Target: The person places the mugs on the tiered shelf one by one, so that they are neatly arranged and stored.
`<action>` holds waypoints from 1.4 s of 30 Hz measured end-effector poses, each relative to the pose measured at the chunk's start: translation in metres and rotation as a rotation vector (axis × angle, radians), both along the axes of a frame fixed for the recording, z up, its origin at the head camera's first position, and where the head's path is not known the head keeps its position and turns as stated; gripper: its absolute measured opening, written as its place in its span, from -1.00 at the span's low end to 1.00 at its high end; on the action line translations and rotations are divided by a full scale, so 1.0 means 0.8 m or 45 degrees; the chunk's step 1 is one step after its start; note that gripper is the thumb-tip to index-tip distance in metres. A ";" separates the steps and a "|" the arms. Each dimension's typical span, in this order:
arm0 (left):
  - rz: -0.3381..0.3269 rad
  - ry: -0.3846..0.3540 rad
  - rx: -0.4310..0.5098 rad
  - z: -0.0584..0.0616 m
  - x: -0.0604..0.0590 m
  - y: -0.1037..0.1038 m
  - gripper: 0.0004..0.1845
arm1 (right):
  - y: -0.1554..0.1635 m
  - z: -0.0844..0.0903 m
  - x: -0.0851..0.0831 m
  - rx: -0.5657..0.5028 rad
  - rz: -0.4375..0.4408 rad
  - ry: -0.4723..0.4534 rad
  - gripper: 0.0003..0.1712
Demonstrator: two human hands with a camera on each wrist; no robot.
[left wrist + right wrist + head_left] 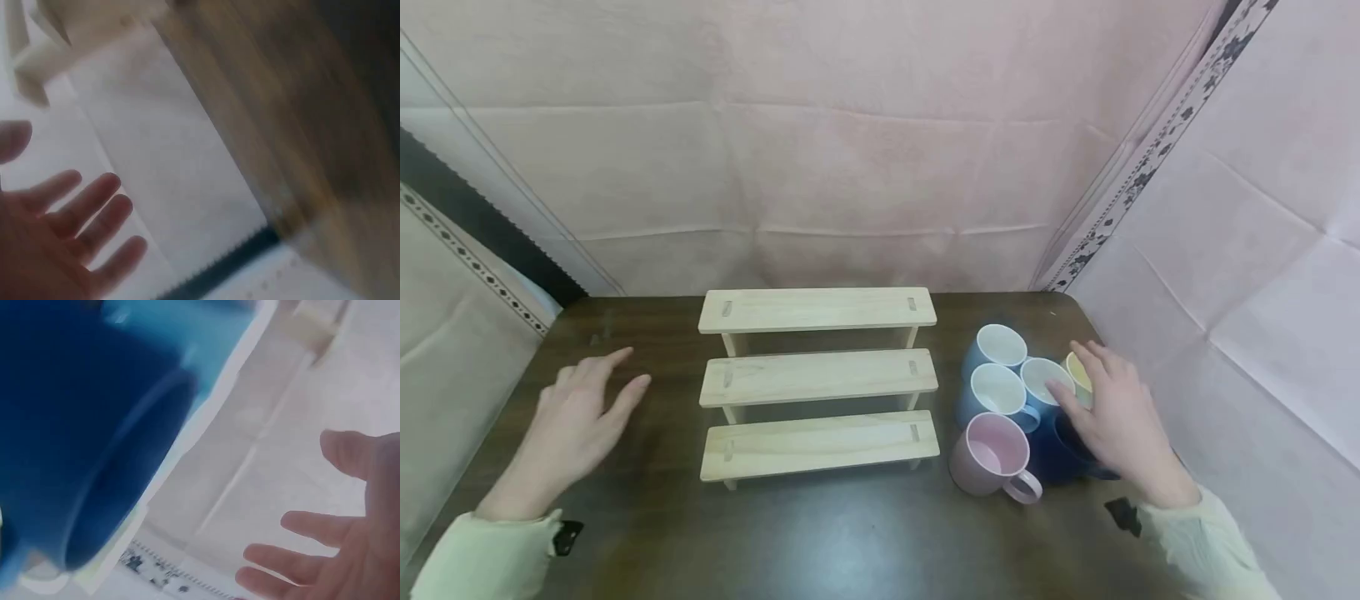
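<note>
My left hand (568,425) is spread above the left side of the table and holds nothing; the left wrist view shows its fingers (100,222) apart. To the right, my right hand (1116,412) hovers over a cluster of mugs, its fingers spread with nothing between them. Nearest to it are a dark blue mug (1049,457), partly hidden by the hand, and a yellow mug (1082,379). In the right wrist view the dark blue mug (81,412) fills the upper left, apart from the fingers. Three light blue mugs (967,408) and a pink mug (973,471) complete the cluster.
A three-tier pale wooden stand (816,379) occupies the middle of the dark wooden table (820,537). White cloth walls (880,183) enclose the back and both sides. The right wall (1247,358) runs close beside the right hand.
</note>
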State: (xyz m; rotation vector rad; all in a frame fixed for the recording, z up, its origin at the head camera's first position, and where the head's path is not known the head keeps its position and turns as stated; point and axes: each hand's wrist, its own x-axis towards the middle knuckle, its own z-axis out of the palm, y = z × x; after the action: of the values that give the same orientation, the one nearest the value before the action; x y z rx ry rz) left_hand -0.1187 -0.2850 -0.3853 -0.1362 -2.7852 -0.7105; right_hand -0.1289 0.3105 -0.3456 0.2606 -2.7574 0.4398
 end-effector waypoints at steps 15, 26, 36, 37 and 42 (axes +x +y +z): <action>-0.014 -0.173 0.308 -0.002 -0.029 0.071 -0.29 | -0.066 -0.054 0.114 -0.096 -0.050 0.201 -0.75; -0.021 -0.123 0.348 -0.012 -0.040 0.083 -0.39 | -0.075 -0.088 0.143 -0.125 -0.213 -0.018 -0.86; -0.038 -0.209 0.368 -0.021 -0.045 0.086 -0.44 | -0.082 -0.101 0.143 -0.140 -0.226 -0.167 -0.84; -0.036 -0.227 0.385 -0.022 -0.045 0.086 -0.42 | -0.083 -0.101 0.143 -0.144 -0.224 -0.179 -0.83; -0.035 -0.324 0.508 -0.021 -0.045 0.086 -0.34 | -0.087 -0.106 0.143 -0.158 -0.192 -0.212 -0.76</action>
State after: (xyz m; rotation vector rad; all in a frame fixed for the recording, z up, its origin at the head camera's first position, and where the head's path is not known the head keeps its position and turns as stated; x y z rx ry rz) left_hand -0.1550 -0.2162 -0.4023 -0.0054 -2.8050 -1.3565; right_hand -0.0148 0.2407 -0.4307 -0.0150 -2.8699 0.6149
